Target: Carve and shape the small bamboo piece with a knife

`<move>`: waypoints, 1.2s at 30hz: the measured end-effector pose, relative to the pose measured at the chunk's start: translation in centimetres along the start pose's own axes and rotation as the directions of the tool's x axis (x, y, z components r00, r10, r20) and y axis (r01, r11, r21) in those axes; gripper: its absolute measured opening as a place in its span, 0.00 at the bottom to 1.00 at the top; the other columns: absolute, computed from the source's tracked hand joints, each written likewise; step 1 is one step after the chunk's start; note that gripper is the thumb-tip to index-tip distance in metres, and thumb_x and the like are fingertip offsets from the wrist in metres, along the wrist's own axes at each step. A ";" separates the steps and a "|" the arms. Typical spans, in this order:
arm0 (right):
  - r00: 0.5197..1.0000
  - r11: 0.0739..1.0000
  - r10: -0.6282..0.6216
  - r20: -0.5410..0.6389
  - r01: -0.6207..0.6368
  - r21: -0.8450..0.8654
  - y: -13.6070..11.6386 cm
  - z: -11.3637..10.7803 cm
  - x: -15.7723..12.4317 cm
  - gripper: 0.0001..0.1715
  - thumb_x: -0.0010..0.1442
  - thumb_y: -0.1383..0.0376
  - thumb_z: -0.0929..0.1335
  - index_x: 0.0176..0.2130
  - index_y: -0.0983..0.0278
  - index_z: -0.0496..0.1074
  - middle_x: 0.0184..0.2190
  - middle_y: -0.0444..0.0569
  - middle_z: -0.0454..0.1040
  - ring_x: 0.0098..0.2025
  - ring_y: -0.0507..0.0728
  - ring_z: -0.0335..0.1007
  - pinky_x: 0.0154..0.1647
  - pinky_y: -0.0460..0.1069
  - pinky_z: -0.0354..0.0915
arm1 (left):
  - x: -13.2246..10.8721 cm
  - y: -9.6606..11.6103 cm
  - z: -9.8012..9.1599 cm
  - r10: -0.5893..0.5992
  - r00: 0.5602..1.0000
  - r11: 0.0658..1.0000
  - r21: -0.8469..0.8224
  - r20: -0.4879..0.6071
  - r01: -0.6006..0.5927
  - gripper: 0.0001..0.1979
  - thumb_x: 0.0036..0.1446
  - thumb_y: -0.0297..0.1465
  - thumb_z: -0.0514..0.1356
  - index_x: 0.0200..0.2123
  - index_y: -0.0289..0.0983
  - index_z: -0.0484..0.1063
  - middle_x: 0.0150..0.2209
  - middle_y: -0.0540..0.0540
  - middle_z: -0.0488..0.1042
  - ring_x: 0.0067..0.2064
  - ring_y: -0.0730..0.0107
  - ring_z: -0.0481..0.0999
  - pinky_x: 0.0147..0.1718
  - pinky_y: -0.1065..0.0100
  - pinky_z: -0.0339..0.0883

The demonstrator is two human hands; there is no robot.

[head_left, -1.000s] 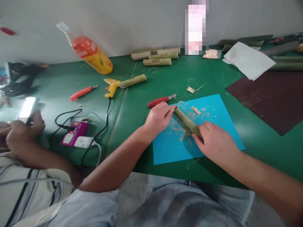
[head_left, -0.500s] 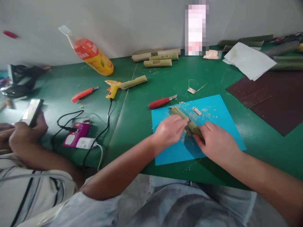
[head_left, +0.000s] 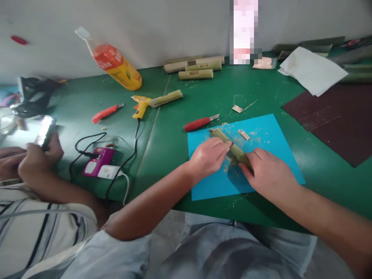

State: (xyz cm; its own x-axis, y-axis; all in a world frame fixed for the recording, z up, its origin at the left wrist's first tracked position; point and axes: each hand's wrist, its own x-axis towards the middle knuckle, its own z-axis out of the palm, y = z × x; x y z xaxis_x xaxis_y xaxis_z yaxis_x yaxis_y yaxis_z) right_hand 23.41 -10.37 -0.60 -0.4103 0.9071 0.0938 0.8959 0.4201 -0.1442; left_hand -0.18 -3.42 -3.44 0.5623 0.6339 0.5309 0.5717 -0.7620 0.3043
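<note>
A green bamboo piece (head_left: 223,136) lies slanted over a blue sheet (head_left: 276,135) scattered with shavings. My right hand (head_left: 269,168) is closed around its lower right end. My left hand (head_left: 209,155) has its fingers pinched together against the middle of the bamboo; whatever sits between those fingertips is too small to make out. Beyond the bamboo a small pale chip (head_left: 244,135) rests on the sheet. A red-handled knife (head_left: 199,124) lies at the sheet's upper left edge, its blade pointing right.
On the green table (head_left: 162,147) are a glue gun (head_left: 141,106), an orange cutter (head_left: 106,113), a purple power strip (head_left: 99,161), a bottle (head_left: 116,66), cut bamboo tubes (head_left: 195,74), white paper (head_left: 312,71) and a dark sheet (head_left: 345,124). Another person's hands hold a phone (head_left: 45,131) at left.
The whole view has shifted slightly, so the table objects appear a little further right. My left fingertips have moved slightly on the bamboo; my right hand keeps its grip.
</note>
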 end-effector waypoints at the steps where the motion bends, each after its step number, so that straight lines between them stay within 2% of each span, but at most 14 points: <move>1: 1.000 1.000 0.002 0.006 -0.002 0.003 0.0 0.0 0.0 0.10 0.69 0.63 0.69 0.37 0.65 0.78 0.33 0.54 0.77 0.34 0.61 0.73 0.33 0.53 0.59 | 0.1 0.0 0.1 0.016 1.000 1.000 -0.018 -0.003 -0.016 0.11 0.74 0.28 0.57 0.49 0.33 0.80 0.39 0.43 0.84 0.39 0.66 0.82 0.41 0.64 0.78; 3: 1.000 1.000 0.003 0.009 -0.003 0.009 0.0 0.0 0.0 0.11 0.70 0.62 0.68 0.37 0.65 0.78 0.33 0.55 0.77 0.34 0.61 0.73 0.33 0.53 0.59 | 0.2 -0.1 0.1 -0.023 0.999 1.000 0.003 -0.040 0.023 0.12 0.74 0.29 0.56 0.46 0.33 0.80 0.39 0.42 0.84 0.39 0.66 0.81 0.42 0.63 0.78; 5: 1.000 1.000 0.003 0.008 -0.003 0.015 0.1 0.0 0.0 0.12 0.70 0.63 0.67 0.37 0.65 0.78 0.34 0.55 0.77 0.35 0.60 0.73 0.33 0.53 0.59 | 0.3 -0.3 0.1 -0.051 0.998 0.998 0.045 -0.032 0.053 0.13 0.74 0.30 0.55 0.46 0.34 0.81 0.39 0.41 0.84 0.39 0.64 0.81 0.42 0.61 0.78; 8: 1.000 0.999 -0.005 0.007 0.005 0.033 0.1 0.1 0.0 0.12 0.70 0.63 0.67 0.37 0.64 0.77 0.33 0.55 0.77 0.34 0.60 0.71 0.33 0.53 0.58 | 0.2 -0.7 -0.2 -0.010 0.999 0.999 0.039 0.037 0.009 0.13 0.74 0.30 0.55 0.50 0.34 0.80 0.38 0.42 0.83 0.40 0.63 0.82 0.42 0.60 0.78; 13: 1.000 1.000 0.006 0.009 -0.007 0.029 0.2 0.1 0.1 0.12 0.70 0.62 0.68 0.37 0.65 0.78 0.34 0.55 0.77 0.35 0.60 0.72 0.33 0.53 0.57 | 0.1 -1.3 -0.3 -0.010 0.999 0.998 0.068 -0.042 0.013 0.13 0.74 0.30 0.56 0.46 0.33 0.81 0.37 0.41 0.82 0.38 0.65 0.80 0.41 0.62 0.77; 17: 1.000 0.999 0.010 0.023 -0.010 0.036 0.1 0.1 0.1 0.11 0.69 0.63 0.68 0.38 0.65 0.78 0.34 0.55 0.77 0.35 0.61 0.73 0.33 0.53 0.58 | 0.1 -1.2 -0.2 0.050 0.999 0.998 0.034 -0.013 -0.049 0.12 0.73 0.28 0.57 0.49 0.32 0.80 0.36 0.42 0.82 0.38 0.65 0.81 0.41 0.63 0.77; 20: 1.000 0.999 0.014 0.009 -0.014 0.029 0.1 0.2 0.0 0.11 0.70 0.63 0.67 0.37 0.65 0.78 0.35 0.55 0.77 0.36 0.61 0.73 0.34 0.53 0.59 | 0.1 -1.2 -0.3 -0.024 0.998 0.999 0.036 -0.064 0.027 0.11 0.74 0.29 0.57 0.46 0.33 0.81 0.37 0.42 0.82 0.38 0.65 0.81 0.41 0.63 0.78; 24: 1.000 1.000 -0.005 -0.006 0.005 0.030 0.3 0.4 0.0 0.12 0.70 0.63 0.67 0.37 0.65 0.77 0.33 0.54 0.77 0.35 0.61 0.72 0.33 0.53 0.59 | -0.1 -0.6 -0.4 0.006 0.999 1.000 -0.016 0.032 -0.005 0.12 0.74 0.30 0.57 0.50 0.35 0.80 0.37 0.43 0.83 0.39 0.65 0.81 0.42 0.62 0.78; 28: 1.000 0.999 0.010 -0.003 -0.010 0.045 0.4 0.3 0.0 0.12 0.70 0.62 0.67 0.37 0.65 0.77 0.34 0.55 0.77 0.36 0.61 0.73 0.34 0.53 0.60 | -0.1 -0.3 -0.5 -0.087 0.996 0.996 0.007 -0.034 0.087 0.11 0.74 0.29 0.57 0.47 0.34 0.80 0.40 0.41 0.83 0.40 0.65 0.81 0.42 0.61 0.78; 32: 1.000 0.998 0.005 0.004 -0.005 0.060 0.4 0.3 0.0 0.12 0.70 0.62 0.67 0.37 0.64 0.77 0.34 0.54 0.77 0.35 0.60 0.73 0.33 0.53 0.60 | -0.1 -0.6 -0.3 0.003 1.000 1.000 -0.006 -0.006 -0.003 0.11 0.73 0.28 0.57 0.49 0.34 0.80 0.38 0.43 0.83 0.39 0.65 0.81 0.41 0.62 0.78; 36: 1.000 0.999 0.009 -0.003 -0.009 0.049 0.3 0.3 0.0 0.11 0.69 0.63 0.68 0.37 0.65 0.77 0.34 0.55 0.77 0.36 0.60 0.74 0.34 0.52 0.61 | 0.0 -0.8 -0.2 -0.024 0.997 0.999 0.021 -0.070 0.026 0.11 0.74 0.29 0.57 0.46 0.34 0.80 0.36 0.43 0.82 0.37 0.66 0.81 0.40 0.63 0.78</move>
State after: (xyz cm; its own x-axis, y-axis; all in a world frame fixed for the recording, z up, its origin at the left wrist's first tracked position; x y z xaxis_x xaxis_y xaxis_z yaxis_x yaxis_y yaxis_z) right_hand 23.60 -10.19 -0.93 -0.4015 0.9109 0.0954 0.8902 0.4126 -0.1930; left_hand -0.77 -2.79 -3.55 0.5051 0.6415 0.5774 0.5983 -0.7424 0.3015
